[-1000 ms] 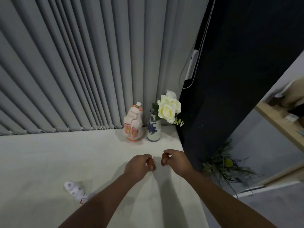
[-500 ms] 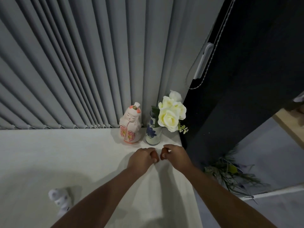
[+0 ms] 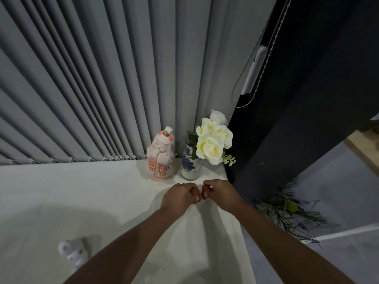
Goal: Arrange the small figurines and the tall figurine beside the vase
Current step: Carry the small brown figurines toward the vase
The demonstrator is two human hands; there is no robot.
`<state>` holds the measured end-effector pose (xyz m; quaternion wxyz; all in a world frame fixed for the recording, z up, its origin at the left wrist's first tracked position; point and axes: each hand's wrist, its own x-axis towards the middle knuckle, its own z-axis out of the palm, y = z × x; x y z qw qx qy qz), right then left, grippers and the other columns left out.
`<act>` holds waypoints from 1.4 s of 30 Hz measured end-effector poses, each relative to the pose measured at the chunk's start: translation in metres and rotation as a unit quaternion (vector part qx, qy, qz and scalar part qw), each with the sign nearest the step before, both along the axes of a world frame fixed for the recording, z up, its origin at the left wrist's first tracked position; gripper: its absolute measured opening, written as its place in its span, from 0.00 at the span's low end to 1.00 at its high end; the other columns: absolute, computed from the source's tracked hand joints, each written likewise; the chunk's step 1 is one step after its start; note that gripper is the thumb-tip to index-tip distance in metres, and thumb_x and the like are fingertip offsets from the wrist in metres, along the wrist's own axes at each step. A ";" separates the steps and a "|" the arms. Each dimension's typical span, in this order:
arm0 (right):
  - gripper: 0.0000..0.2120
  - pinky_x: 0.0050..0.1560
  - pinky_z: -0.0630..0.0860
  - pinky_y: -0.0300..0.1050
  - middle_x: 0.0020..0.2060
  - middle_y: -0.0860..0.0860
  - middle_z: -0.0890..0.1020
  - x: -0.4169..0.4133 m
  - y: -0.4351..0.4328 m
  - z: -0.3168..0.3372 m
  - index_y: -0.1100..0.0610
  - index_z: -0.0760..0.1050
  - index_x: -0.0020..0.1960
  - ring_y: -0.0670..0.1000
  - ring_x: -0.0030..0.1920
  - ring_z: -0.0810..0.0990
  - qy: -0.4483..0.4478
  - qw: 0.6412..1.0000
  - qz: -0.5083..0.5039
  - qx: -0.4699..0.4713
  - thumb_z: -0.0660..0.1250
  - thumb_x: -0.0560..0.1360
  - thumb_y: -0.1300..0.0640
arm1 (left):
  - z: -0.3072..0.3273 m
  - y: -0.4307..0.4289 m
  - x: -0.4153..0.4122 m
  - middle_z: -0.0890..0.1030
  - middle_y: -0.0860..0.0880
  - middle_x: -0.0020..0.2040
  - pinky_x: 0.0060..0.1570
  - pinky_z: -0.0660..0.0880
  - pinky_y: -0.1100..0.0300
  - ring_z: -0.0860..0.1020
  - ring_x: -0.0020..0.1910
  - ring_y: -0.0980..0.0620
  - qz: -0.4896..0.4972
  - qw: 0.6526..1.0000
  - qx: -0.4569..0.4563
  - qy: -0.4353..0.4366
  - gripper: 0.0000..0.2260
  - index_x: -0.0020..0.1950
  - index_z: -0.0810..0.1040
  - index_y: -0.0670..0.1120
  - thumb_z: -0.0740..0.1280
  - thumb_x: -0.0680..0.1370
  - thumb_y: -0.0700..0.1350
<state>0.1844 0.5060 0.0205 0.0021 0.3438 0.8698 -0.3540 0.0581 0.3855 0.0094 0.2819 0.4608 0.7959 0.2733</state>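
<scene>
Both curled hands, left hand [image 3: 179, 196] and right hand [image 3: 220, 193], perhaps hiding small figurines, near vase [image 3: 190, 165].

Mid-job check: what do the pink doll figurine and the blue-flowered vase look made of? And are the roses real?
The pink doll figurine looks like painted ceramic with a smooth matte finish and hand-painted pink blossoms; it could also be resin. The blue-flowered vase appears to be glazed ceramic or frosted glass, with a faint sheen. The cream roses seem artificial: stiff, uniform fabric-like petals, though that is not certain.
</scene>
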 end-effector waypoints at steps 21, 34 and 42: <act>0.09 0.51 0.77 0.51 0.43 0.52 0.85 0.016 -0.002 0.006 0.62 0.79 0.49 0.52 0.45 0.80 0.003 0.999 0.028 0.018 0.65 0.71 0.66 | 0.000 -0.007 0.025 0.82 0.51 0.48 0.46 0.72 0.56 0.75 0.51 0.51 0.013 0.998 0.018 0.059 0.11 0.51 0.77 0.52 0.69 0.70 0.49; 0.24 0.65 0.71 0.48 0.67 0.54 0.75 0.032 -0.005 0.018 0.56 0.70 0.69 0.54 0.64 0.75 -0.035 0.999 -0.003 0.014 0.68 0.74 0.59 | 0.007 -0.019 0.028 0.78 0.47 0.61 0.55 0.74 0.54 0.74 0.60 0.47 -0.002 0.991 -0.005 0.131 0.23 0.69 0.68 0.52 0.67 0.74 0.52; 0.10 0.55 0.76 0.49 0.53 0.51 0.79 0.047 -0.037 0.034 0.54 0.77 0.53 0.53 0.54 0.77 -0.019 0.996 0.028 0.082 0.67 0.71 0.61 | 0.018 -0.052 0.029 0.73 0.50 0.67 0.62 0.71 0.54 0.69 0.65 0.49 -0.010 0.985 -0.023 0.171 0.24 0.71 0.64 0.52 0.66 0.76 0.52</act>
